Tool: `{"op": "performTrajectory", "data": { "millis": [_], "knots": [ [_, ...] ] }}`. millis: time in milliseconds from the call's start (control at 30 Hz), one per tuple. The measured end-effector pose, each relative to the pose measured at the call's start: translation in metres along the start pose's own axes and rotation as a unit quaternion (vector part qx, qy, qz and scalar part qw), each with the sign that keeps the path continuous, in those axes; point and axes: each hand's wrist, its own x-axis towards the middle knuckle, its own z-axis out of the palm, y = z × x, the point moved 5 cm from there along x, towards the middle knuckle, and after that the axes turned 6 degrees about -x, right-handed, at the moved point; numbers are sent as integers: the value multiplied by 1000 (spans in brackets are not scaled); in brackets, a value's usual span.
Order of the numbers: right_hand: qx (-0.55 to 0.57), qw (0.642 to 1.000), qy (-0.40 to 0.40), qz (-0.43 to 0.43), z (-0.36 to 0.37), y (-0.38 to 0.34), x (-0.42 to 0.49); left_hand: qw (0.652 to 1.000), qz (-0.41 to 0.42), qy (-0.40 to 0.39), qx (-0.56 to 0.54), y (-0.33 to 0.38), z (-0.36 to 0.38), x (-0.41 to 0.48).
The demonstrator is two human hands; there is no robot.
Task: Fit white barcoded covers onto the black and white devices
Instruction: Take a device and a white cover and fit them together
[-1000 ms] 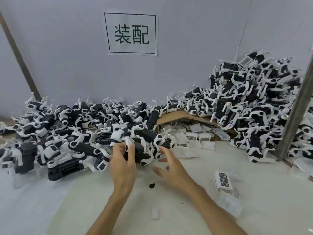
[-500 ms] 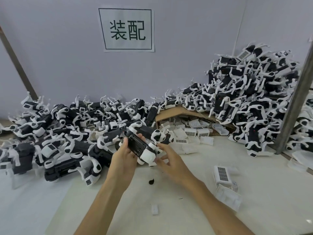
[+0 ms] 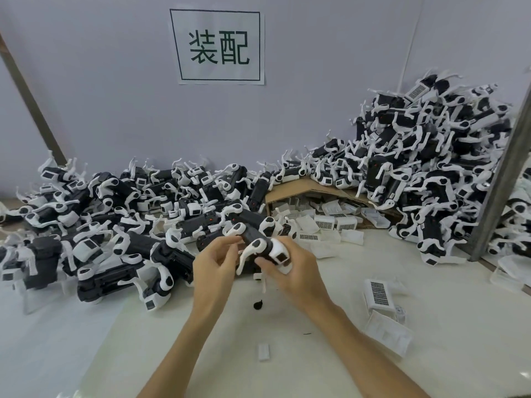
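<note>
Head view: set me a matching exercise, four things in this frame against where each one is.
Things
1. black and white device being worked on
2. cardboard box
3. barcoded cover lying alone
4. printed sign

Places
a. on the wall
b. on the table, right of the right forearm
c. held between left hand and right hand
d. lying open at the back of the table

Pairs: 1-c, 2-d, 3-b, 4-a
</note>
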Motion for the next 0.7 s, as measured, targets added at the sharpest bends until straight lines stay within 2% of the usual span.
{"op": "performTrajectory", "data": {
  "millis": [67, 133, 233, 367, 433, 500, 567, 600, 633, 700],
  "knots": [
    [50, 997, 24, 58, -5, 7, 1, 985, 131, -22, 115, 12, 8, -7],
    [129, 984, 56, 111, -9, 13, 4, 960, 197, -81, 184, 12, 20, -14],
    [231, 958, 27, 166, -9, 18, 8, 933, 195, -163, 254, 1, 33, -21],
    [226, 963, -27, 144, -12, 15, 10, 929, 213, -127, 273, 7, 32, -24],
    [186, 972, -73, 122, -12, 7, 11, 930, 223, -85, 279, 11, 27, -21],
    [119, 972, -172, 107, -12, -4, 15, 940, 217, -44, 259, 10, 20, -17],
    [-4, 950, -295, 102, -20, -14, 22, 960, 191, -17, 202, 8, 14, -15],
    [-75, 935, -331, 104, -29, -17, 27, 970, 179, -8, 165, 9, 12, -16],
    [-132, 923, -344, 109, -43, -20, 32, 981, 159, -9, 114, 10, 12, -15],
    [-206, 922, -307, 117, -78, -25, 40, 997, 59, -37, -39, 5, 18, -13]
  ]
}}
